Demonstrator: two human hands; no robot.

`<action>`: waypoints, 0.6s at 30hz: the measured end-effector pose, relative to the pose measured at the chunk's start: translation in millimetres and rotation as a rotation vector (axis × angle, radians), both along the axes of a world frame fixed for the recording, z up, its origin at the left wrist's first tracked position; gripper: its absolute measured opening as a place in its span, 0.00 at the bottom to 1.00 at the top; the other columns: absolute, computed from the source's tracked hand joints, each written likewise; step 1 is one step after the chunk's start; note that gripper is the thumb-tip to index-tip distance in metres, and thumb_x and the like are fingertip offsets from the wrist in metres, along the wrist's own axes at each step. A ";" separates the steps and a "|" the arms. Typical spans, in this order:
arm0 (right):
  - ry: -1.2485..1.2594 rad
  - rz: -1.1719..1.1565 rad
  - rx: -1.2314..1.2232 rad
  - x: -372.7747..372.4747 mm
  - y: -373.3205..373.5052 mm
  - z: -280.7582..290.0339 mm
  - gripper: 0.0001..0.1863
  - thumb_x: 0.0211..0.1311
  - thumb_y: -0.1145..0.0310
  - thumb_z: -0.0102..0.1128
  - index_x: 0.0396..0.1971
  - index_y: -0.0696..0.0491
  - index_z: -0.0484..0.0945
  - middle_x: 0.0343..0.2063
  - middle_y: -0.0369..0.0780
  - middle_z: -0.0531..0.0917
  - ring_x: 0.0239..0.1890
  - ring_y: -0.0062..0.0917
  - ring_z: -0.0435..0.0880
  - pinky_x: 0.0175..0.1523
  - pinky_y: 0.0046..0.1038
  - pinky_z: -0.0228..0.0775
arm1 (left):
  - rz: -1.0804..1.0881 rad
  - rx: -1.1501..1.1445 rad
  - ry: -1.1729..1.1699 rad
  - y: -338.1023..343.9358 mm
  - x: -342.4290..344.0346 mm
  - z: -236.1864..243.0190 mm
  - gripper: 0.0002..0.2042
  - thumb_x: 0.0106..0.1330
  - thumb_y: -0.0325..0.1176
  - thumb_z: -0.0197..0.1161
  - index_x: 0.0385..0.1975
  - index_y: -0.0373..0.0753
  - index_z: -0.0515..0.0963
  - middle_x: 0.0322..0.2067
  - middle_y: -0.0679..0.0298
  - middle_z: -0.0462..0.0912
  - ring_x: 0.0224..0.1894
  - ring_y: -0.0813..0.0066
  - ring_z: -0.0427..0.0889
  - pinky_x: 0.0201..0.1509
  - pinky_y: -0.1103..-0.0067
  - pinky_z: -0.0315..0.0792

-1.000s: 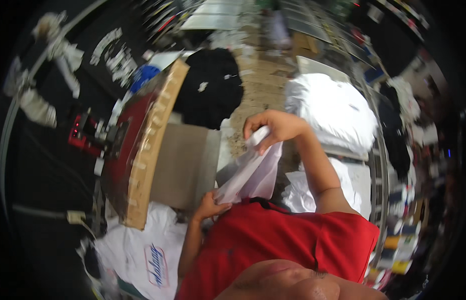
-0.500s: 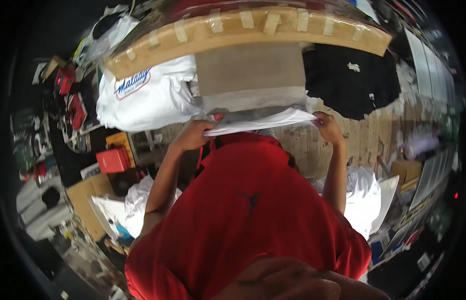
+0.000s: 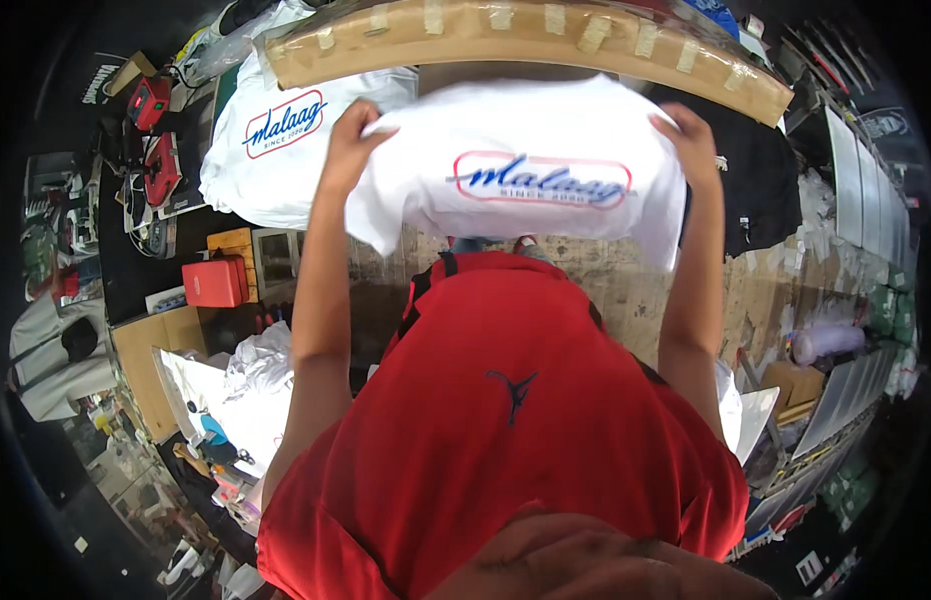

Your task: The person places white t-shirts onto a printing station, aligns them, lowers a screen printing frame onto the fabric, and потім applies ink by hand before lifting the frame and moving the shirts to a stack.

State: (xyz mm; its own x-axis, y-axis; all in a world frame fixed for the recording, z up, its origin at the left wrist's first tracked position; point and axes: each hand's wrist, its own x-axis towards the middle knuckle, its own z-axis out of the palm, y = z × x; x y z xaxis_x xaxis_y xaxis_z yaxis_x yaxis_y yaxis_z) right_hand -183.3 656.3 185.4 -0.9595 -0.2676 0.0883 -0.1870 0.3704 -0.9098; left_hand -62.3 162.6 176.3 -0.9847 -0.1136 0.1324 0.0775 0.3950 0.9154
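My left hand (image 3: pixel 357 142) and my right hand (image 3: pixel 687 142) are closed on the upper corners of a white T-shirt (image 3: pixel 545 125), stretched between them. A blue script print inside a red outline shows across it. Beside my left hand lies a pile of white shirts (image 3: pixel 250 185) with a similar print. Dark folded garments (image 3: pixel 750 210) lie beyond my right hand. Just past the held shirt is a board (image 3: pixel 455 40) edged in tan cardboard and tape; the surface under it is mostly hidden by the shirt.
A red box (image 3: pixel 210 283) and a red device (image 3: pixel 148 100) sit at the left. Rumpled white fabric (image 3: pixel 260 365) lies lower left. Worn wooden flooring (image 3: pixel 635 290) shows below me. A cardboard box (image 3: pixel 790 380), a pale purple roll (image 3: pixel 825 342) and metal racks (image 3: pixel 855 170) stand at the right.
Both hands have risen toward the taped board, lifting the white fabric. It was a narrow folded strip half a second ago and now hangs spread out, its print showing.
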 end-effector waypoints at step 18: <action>0.419 0.057 0.760 89.1 -142.5 -127.9 0.29 0.69 0.52 0.49 0.68 0.41 0.61 0.70 0.46 0.58 0.72 0.48 0.51 0.71 0.54 0.43 | -0.247 -0.771 0.175 157.6 -0.7 -124.8 0.32 0.67 0.55 0.53 0.68 0.46 0.61 0.70 0.55 0.55 0.73 0.53 0.49 0.74 0.53 0.39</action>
